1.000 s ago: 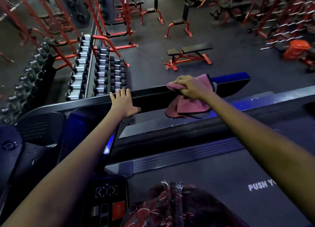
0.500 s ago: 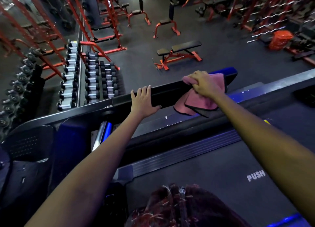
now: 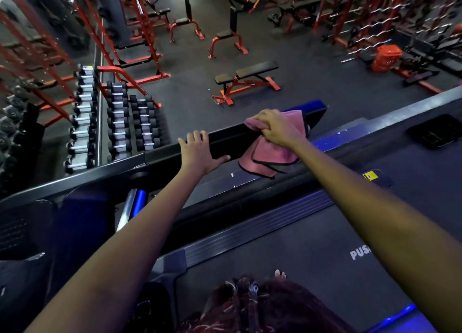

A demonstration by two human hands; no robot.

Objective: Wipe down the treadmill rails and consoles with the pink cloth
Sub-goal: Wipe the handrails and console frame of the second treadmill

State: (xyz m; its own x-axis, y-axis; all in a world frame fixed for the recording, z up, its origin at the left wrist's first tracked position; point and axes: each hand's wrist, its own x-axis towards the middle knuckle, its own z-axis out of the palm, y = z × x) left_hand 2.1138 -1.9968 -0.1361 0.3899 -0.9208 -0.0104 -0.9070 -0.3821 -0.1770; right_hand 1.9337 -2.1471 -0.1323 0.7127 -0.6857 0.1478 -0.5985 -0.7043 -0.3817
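A black treadmill side rail [image 3: 232,138] runs from lower left to upper right, ending in a blue tip. My right hand [image 3: 277,128] grips a bunched pink cloth [image 3: 268,157] with a dark hem and holds it on top of the rail near that tip; the cloth's lower part hangs down the rail's near side. My left hand [image 3: 200,152] rests flat on the rail a little to the left of the cloth, fingers straight over the top edge and thumb spread along the near side. The treadmill belt [image 3: 300,257] lies below my arms.
Beyond the rail, lower down, lie a dumbbell rack [image 3: 117,122], a flat bench [image 3: 246,81], red frames and an orange bin [image 3: 386,57]. The console area [image 3: 30,232] sits dark at the lower left. A second treadmill deck [image 3: 430,135] is at right.
Between the first two frames my left hand slid right along the rail toward the cloth. My right hand shifted slightly on the rail with the cloth. The view tilted a little.
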